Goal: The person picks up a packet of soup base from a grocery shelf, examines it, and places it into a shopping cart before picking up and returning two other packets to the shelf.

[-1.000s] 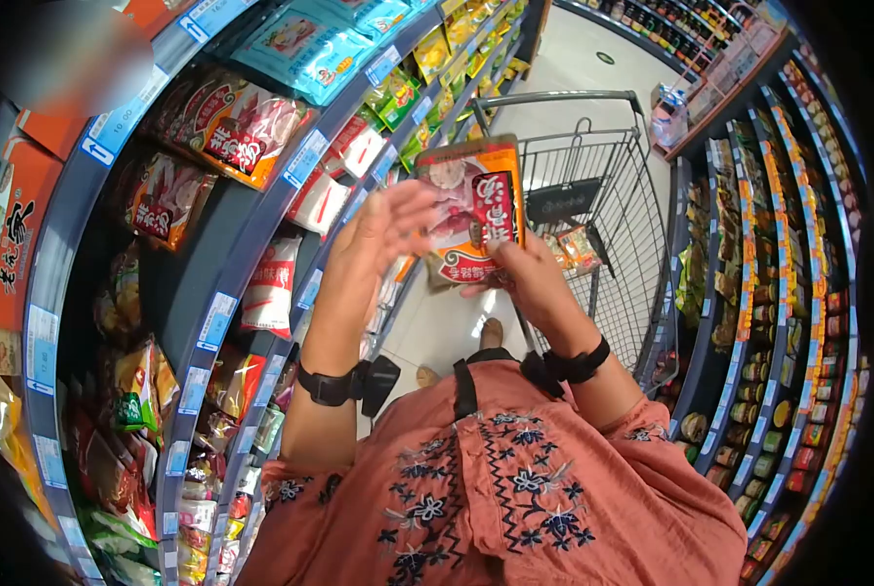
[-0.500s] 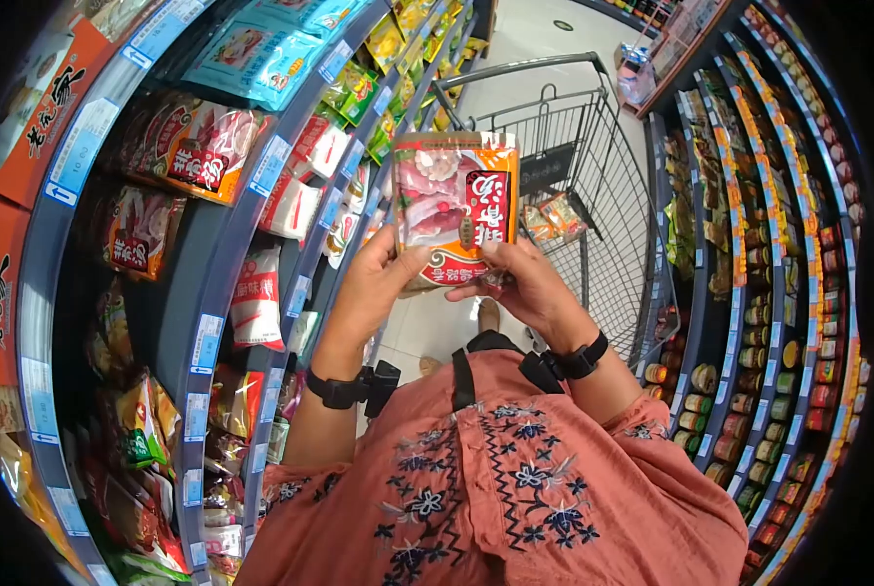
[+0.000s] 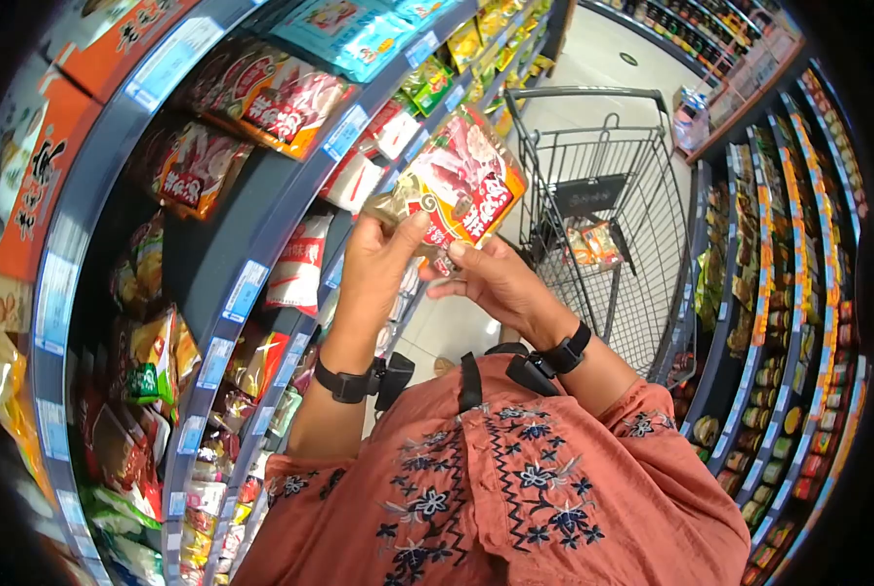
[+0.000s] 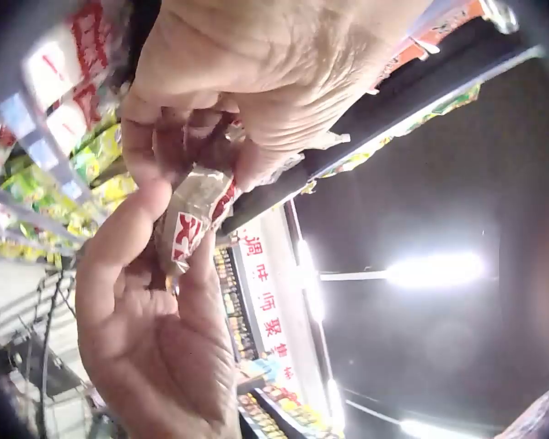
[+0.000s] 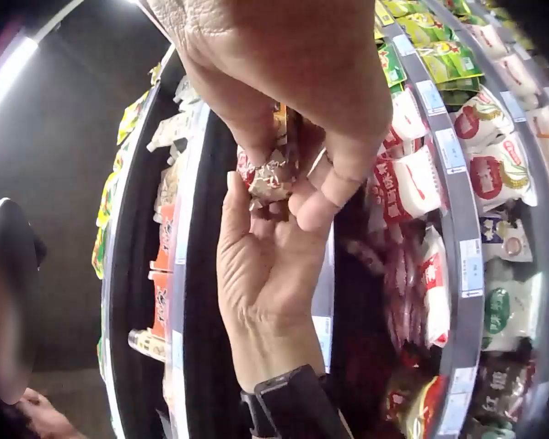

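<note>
**Two hands on one packet in the aisle**

The left hand (image 3: 378,259) and the right hand (image 3: 491,283) both pinch the bottom edge of a red-and-orange packet (image 3: 461,186), thumbs pressed on its front. It leans tilted above their fingertips. The shopping cart (image 3: 642,225) stands beyond the right fingers, and the stocked shelves (image 3: 261,210) are beside the left knuckles.

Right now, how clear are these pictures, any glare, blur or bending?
Head view: fisheye bends the shelves into arcs, corners go black, yet the packet looks sharp. Left wrist view: ceiling lamps flare white, and the left hand is soft. Right wrist view: the right hand fills the top, slightly blurred.
</note>
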Motion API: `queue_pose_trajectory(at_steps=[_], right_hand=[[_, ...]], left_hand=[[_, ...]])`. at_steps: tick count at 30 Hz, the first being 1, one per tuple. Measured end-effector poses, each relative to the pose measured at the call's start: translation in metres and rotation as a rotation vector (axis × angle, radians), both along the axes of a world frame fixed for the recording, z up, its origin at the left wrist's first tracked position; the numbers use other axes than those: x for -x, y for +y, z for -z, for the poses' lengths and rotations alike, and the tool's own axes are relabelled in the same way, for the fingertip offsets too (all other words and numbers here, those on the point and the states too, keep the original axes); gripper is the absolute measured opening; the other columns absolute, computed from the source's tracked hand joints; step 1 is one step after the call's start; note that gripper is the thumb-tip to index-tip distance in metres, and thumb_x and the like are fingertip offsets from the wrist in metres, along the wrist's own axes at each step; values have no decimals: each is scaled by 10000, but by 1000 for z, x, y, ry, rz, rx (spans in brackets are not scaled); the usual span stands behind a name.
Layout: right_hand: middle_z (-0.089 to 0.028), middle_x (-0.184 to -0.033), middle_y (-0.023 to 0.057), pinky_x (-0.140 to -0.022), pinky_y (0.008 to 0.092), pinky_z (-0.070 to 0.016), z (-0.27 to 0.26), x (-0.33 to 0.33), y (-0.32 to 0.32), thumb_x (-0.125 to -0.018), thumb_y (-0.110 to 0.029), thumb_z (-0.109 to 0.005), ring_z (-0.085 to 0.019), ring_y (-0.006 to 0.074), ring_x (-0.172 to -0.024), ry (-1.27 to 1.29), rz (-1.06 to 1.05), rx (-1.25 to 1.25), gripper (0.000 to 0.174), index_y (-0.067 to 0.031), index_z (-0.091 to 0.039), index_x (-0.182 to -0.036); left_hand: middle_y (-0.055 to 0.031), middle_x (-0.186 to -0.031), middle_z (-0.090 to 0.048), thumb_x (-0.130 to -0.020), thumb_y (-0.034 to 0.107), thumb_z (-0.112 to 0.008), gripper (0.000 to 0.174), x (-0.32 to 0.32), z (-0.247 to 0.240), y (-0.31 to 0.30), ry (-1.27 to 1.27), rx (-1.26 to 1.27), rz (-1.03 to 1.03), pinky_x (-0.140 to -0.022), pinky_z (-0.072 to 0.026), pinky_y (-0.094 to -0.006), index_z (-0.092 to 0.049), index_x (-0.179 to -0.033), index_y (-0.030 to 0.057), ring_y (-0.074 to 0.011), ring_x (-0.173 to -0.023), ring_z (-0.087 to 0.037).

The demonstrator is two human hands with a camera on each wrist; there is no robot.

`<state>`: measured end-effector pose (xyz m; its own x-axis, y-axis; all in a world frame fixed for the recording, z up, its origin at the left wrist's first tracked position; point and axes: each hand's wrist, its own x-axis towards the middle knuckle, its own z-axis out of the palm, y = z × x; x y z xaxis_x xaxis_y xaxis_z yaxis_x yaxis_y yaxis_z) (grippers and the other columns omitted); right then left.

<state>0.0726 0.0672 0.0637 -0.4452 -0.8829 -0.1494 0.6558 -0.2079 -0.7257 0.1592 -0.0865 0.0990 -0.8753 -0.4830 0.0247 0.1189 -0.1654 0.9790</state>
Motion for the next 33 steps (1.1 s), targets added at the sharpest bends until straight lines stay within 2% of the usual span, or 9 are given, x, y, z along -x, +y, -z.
queue_pose_trajectory(at_steps=[4,8,12,13,15,18,25,29,33], right_hand=[[-724,-950,77,-772,318,-570,-13,14,6,-1017,-325,-585,-699,183,-921,359,-365,-267,306,-41,-643,-1116],[-689,-1145,110,-886,300,-516,-53,33,3,-994,-228,-623,-649,171,-1033,707,-117,-99,286,-4,-624,-1173],[-662,-1185,71,-969,286,-460,-85,31,-25,-939,-166,-693,-592,126,-1127,1306,145,-19,334,-1,-608,-1217],[-663,-1179,67,-967,285,-461,-87,32,-32,-934,-164,-699,-591,118,-1125,1427,154,-7,348,0,-604,-1225],[-684,-1011,56,-822,266,-491,-73,36,-45,-914,-200,-719,-612,99,-936,1282,27,47,332,-1,-641,-1167],[-641,-883,-20,-724,248,-465,-65,32,-59,-941,-194,-689,-544,50,-819,970,-85,65,243,6,-659,-1076],[-663,-955,-16,-778,232,-506,-71,22,-78,-968,-170,-654,-576,41,-853,631,-26,15,198,-13,-663,-1088],[-675,-1066,10,-831,246,-521,-80,17,-92,-986,-152,-623,-613,63,-937,543,-189,115,269,-5,-612,-1211],[-674,-1091,26,-834,250,-523,-87,18,-115,-984,-129,-615,-623,68,-937,483,-159,188,278,4,-598,-1228]], left_hand=[[-73,-1085,-656,-955,204,-681,351,-15,-10,-29,33,310,-73,-849,-498,-303,-546,-1208,1,-128,-960,-606],[-188,-993,-661,-926,191,-678,366,-30,-31,-47,-102,762,-158,-813,-497,-379,-512,-1188,-2,-273,-893,-649],[-206,-997,-678,-923,164,-671,357,-42,-56,-42,-127,899,8,-786,-505,-396,-531,-1222,27,-344,-889,-669],[-177,-1016,-683,-925,147,-672,345,-43,-59,-42,-99,913,22,-809,-505,-374,-547,-1220,20,-287,-907,-661],[-121,-1055,-693,-928,113,-675,322,-45,-62,-40,-48,939,48,-856,-505,-330,-580,-1216,5,-172,-941,-644],[-112,-1015,-694,-916,134,-697,317,-45,-60,-40,-4,1014,-95,-817,-515,-328,-602,-1187,-1,-166,-887,-635],[-40,-871,-656,-897,201,-747,271,-68,-69,-58,-205,752,-227,-701,-482,-273,-622,-1039,6,-113,-792,-591],[-31,-854,-654,-922,183,-713,206,-72,-80,-63,-175,879,-389,-693,-469,-262,-624,-1006,16,-89,-788,-578],[-52,-988,-661,-959,223,-684,324,-72,-79,-74,-21,641,-518,-758,-498,-276,-569,-1165,0,-121,-866,-606]])
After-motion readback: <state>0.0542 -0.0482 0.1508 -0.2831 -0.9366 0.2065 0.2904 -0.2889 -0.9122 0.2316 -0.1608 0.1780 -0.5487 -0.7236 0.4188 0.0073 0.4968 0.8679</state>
